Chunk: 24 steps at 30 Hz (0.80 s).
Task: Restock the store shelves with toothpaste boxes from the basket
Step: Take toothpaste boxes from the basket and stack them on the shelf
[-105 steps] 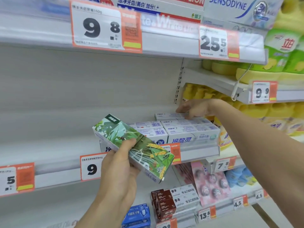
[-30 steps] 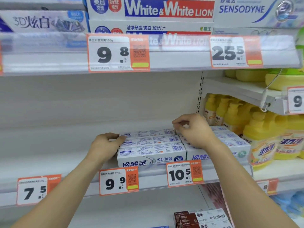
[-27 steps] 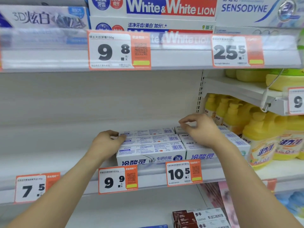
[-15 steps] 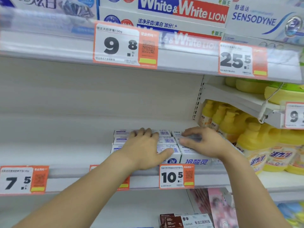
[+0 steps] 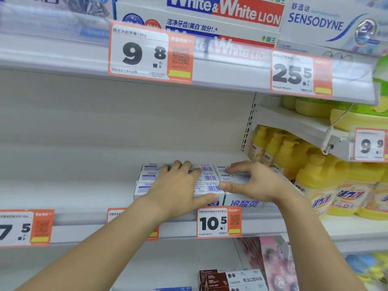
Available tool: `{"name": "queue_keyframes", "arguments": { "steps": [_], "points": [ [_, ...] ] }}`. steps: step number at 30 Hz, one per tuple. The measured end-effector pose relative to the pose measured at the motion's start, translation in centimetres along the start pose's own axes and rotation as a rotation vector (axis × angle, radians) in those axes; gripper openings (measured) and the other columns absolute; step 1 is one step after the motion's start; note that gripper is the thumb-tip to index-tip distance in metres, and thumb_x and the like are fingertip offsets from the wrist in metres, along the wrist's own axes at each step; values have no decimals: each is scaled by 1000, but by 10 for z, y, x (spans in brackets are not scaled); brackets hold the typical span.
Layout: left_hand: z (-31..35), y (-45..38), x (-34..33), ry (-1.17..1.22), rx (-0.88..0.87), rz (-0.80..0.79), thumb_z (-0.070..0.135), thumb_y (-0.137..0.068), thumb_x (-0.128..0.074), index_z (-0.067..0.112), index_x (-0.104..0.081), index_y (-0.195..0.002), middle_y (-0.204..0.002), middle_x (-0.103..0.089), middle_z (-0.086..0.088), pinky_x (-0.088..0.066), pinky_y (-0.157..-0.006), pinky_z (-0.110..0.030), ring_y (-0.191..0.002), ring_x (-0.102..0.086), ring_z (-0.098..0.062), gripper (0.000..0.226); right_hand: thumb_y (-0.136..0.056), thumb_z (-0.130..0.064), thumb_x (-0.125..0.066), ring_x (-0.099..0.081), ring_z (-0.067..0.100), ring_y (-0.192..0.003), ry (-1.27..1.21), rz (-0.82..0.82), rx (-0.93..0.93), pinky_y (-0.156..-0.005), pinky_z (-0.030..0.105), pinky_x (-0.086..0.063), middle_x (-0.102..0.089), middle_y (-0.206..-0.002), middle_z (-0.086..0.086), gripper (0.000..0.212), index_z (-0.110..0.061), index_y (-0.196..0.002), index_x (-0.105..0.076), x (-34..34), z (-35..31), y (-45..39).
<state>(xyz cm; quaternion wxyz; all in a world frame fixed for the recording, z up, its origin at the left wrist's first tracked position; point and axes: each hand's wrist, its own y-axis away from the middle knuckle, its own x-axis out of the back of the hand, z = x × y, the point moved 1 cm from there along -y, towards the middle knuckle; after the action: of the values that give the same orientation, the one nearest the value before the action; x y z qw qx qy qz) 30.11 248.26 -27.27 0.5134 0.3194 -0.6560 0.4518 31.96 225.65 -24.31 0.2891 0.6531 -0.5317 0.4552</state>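
Left hand [image 5: 178, 185] lies flat, fingers straight, on smooth rectangular white cardboard toothpaste boxes [image 5: 207, 179]. At its 3 o'clock, right hand [image 5: 252, 183], fingers loosely spread, touches the adjoining boxes.

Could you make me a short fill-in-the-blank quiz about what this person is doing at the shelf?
1. Both hands rest on white toothpaste boxes stacked on the ____ shelf.
2. The price tag right below the hands reads ____.
3. The bottles to the right of the boxes are ____ in colour.
4. The left hand lies ____ on top of the stack.

Missing words: middle; 10.5; yellow; flat
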Motion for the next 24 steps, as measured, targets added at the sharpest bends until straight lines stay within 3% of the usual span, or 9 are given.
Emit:
{"name": "queue_keyframes", "arguments": {
  "steps": [3,6,8,9,13,15,18,21,24],
  "points": [
    [-2,0,-1,24,26,-16,95,-63,-5,31,-39,-147,-143,-42,1,-33,-108,-43,-131,-37,-22,111,-75,-73,-65,-54,9,-127,11,68,0,-103,26,-42,-61,-136,-10,67,-27,-125,-68,-5,-7,3],
    [-2,2,5,108,13,-29,95,-69,-27,27,-31,-151,-148,-37,1,-21,-119,-48,-139,-29,-20,107,-89,-45,-70,-60,8,-113,27,271,76,-89,18,-40,-67,-121,-8,37,-23,-118,-71,-13,-23,11],
    [0,12,17,176,-53,110,87,-73,-39,25,-36,-149,-147,-39,1,-11,-123,-50,-142,-27,-18,98,-90,-34,-71,-61,1,-100,-30,373,171,-85,12,-42,-68,-106,-11,24,-23,-111,-73,-19,-38,22],
    [0,21,25,247,-91,228,80,-77,-45,24,-44,-144,-143,-44,2,-14,-123,-46,-140,-32,-17,86,-89,-29,-71,-61,0,-94,-84,390,215,-82,9,-42,-68,-99,-13,19,-22,-107,-75,-21,-47,28],
    [-5,102,40,511,-124,575,41,-89,-61,21,-65,-110,-111,-60,9,-42,-95,-24,-108,-56,-10,30,-88,-12,-71,-67,7,-76,-351,361,330,-72,18,-51,-71,-77,-10,8,-17,-84,-76,-37,-94,59],
    [-17,156,24,593,-61,552,32,-89,-64,22,-66,-100,-96,-61,14,-45,-83,-20,-92,-59,-5,15,-88,-11,-72,-67,9,-73,-473,261,352,-71,21,-53,-72,-76,-8,9,-15,-82,-75,-62,-117,72],
    [-36,238,-27,740,150,301,36,-87,-63,31,-65,-89,-85,-63,18,-46,-74,-16,-79,-62,-3,5,-89,-13,-72,-67,10,-72,-483,-98,367,-70,20,-53,-74,-81,-2,5,-11,-85,-75,-125,-148,88],
    [-49,322,-98,788,384,-28,53,-82,-55,36,-64,-88,-85,-65,18,-47,-71,-17,-81,-63,-3,20,-89,-17,-74,-65,6,-71,-360,-503,342,-66,8,-46,-76,-88,2,8,-12,-95,-74,-194,-164,106],
    [-49,395,-164,774,524,-303,58,-79,-52,36,-61,-99,-93,-60,20,-47,-76,-25,-88,-60,-3,31,-89,-20,-75,-65,10,-76,-345,-836,146,-71,22,-54,-74,-101,6,28,-10,-114,-69,-250,-167,124]
  ]
}}
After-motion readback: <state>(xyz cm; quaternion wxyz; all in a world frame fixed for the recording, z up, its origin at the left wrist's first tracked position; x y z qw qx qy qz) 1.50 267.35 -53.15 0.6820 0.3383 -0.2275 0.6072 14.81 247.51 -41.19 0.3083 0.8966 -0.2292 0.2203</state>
